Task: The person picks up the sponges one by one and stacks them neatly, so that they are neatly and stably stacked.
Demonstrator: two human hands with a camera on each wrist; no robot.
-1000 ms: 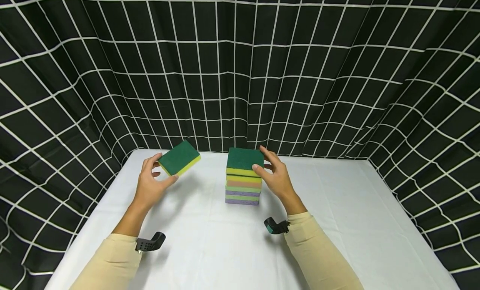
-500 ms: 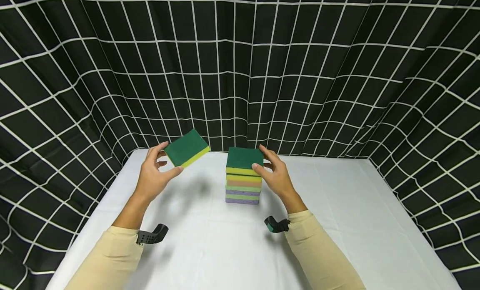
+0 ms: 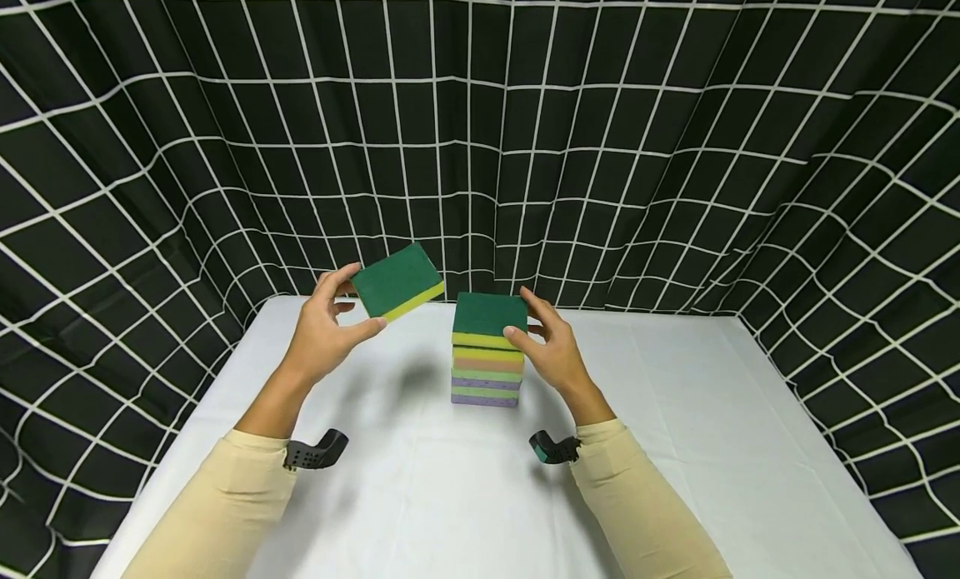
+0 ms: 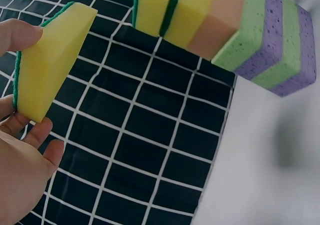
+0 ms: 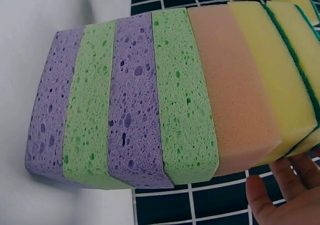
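Note:
My left hand (image 3: 326, 333) pinches a scrub sponge (image 3: 399, 281), green scouring face up and yellow foam below. It is raised and tilted, left of a sponge stack (image 3: 486, 379). In the left wrist view, thumb and fingers grip the yellow sponge's opposite edges. My right hand (image 3: 555, 350) holds the top scrub sponge (image 3: 489, 314) of the stack by its right end, thumb at the near edge and fingers at the far side. The right wrist view shows purple and green porous sponges (image 5: 135, 95), then an orange one (image 5: 232, 90) and yellow scrub sponges (image 5: 265, 60).
The stack stands on a white-covered table (image 3: 420, 496). Behind and on both sides hangs a black curtain (image 3: 480, 146) with a white grid. Each wrist carries a black camera strap (image 3: 315, 452). The held sponge casts a shadow on the cloth, left of the stack.
My left hand has lifted its scrub sponge higher and carried it rightward, closer to the stack. The right hand and the stack have stayed in place.

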